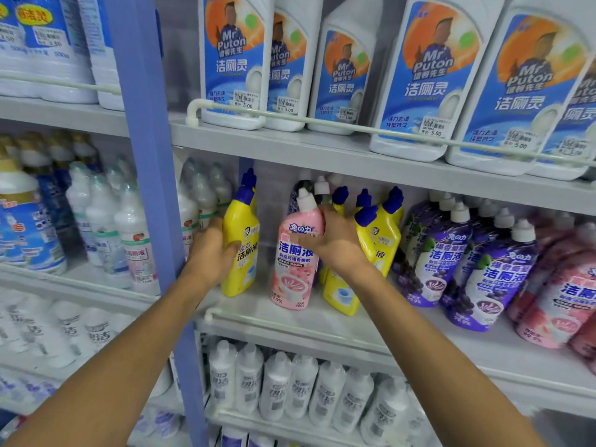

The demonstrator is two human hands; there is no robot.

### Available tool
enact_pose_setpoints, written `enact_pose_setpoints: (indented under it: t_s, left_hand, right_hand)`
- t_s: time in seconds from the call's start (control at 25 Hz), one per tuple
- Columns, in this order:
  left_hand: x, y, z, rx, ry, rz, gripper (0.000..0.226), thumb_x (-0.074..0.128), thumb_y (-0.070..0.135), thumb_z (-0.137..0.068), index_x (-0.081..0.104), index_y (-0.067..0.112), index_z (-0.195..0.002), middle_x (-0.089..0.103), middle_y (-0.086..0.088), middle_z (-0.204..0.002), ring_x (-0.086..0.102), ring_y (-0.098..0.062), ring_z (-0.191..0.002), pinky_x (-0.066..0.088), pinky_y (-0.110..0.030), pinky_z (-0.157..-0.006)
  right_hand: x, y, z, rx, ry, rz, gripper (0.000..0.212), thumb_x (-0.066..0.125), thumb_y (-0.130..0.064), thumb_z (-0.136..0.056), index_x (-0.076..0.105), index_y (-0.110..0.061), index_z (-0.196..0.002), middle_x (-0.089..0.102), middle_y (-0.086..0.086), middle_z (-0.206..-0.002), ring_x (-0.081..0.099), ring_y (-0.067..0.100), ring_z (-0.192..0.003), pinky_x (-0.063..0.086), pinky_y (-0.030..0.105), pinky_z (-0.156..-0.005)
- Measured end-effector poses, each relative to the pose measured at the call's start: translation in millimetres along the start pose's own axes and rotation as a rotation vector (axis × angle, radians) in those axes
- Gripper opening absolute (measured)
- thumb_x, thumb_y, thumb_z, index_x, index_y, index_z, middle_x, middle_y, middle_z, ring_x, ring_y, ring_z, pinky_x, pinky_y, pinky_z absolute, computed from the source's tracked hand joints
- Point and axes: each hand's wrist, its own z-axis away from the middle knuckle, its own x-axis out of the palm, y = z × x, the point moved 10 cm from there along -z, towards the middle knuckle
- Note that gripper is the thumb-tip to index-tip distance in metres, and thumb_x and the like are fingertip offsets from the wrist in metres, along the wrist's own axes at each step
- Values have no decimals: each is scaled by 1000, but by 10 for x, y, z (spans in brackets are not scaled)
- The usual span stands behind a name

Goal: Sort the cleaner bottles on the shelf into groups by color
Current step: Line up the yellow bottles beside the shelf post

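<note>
Read "Mr Puton" and 洁厕灵 on the white top-shelf bottles (429, 75), plus 5.00 on their price stickers (432, 129). Made out 3.50 on a sticker (53, 40) on the blue-labelled bottles (64, 69) at far upper left. Found 洁厕液 on the yellow bottle (240, 275). Logged 兔の力, 洁厕液, 99.9% and 600g on the pink bottle (292, 272). Saw 兔の力, 洁厕液 and 99.9% on the purple bottles (490, 285). Could not resolve the smaller print elsewhere.

A blue upright post (151, 156) divides two shelving bays. Above, large white Mr Puton bottles (425, 79) stand behind a white guard rail (322, 122). Below, small white bottles (300, 391) with grey labels stand packed together.
</note>
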Motion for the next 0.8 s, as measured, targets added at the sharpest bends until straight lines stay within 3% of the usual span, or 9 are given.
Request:
enact_pose_setpoints:
  t_s: [0.12, 0.36, 0.52, 0.64, 0.8]
  left_hand:
    - [112, -82, -55, -28, -54, 113, 34, 72, 20, -92, 53, 11, -118, 69, -14, -111, 66, -34, -99, 56, -49, -90]
    - [211, -24, -63, -17, -118, 288, 25, 67, 7, -94, 51, 16, -111, 67, -11, -107, 66, -29, -97, 54, -43, -90]
    - [179, -35, -88, -12, -118, 149, 25, 69, 17, -94, 53, 13, -114, 70, -11, -103, 69, -31, -94, 56, -46, -87]
    - [147, 51, -93, -4, -181, -90, 34, 70, 28, -93, 53, 9, -116, 68, -11, -97, 65, -34, -92, 54, -42, -83]
    - [112, 190, 73, 6, -234, -265, 30, 72, 27, -90, 54, 8, -106, 65, -11, -94, 66, -39, -95, 55, -41, -80]
  right_hand:
    - [-7, 59, 82, 14, -14, -94, 53, 88, -43, -73, 60, -18, -110, 73, -2, -99, 70, 17, -86, 61, 41, -75]
    - [-334, 192, 255, -48, -56, 8, 47, 86, -43, -75, 58, -14, -100, 68, -2, -88, 65, 15, -78, 52, 26, -62]
    - [-485, 281, 310, -58, -59, 66, 51, 85, -45, -76, 55, -12, -101, 63, -3, -86, 60, 15, -75, 42, 24, -58]
    - [-496, 258, 320, -92, -59, 79, 55, 84, -48, -75, 56, -10, -103, 65, 1, -90, 61, 19, -79, 44, 28, -60]
    - [-605, 325, 397, -115, -81, 92, 60, 84, -53, -73, 57, -8, -104, 69, 5, -93, 65, 24, -83, 55, 39, -71]
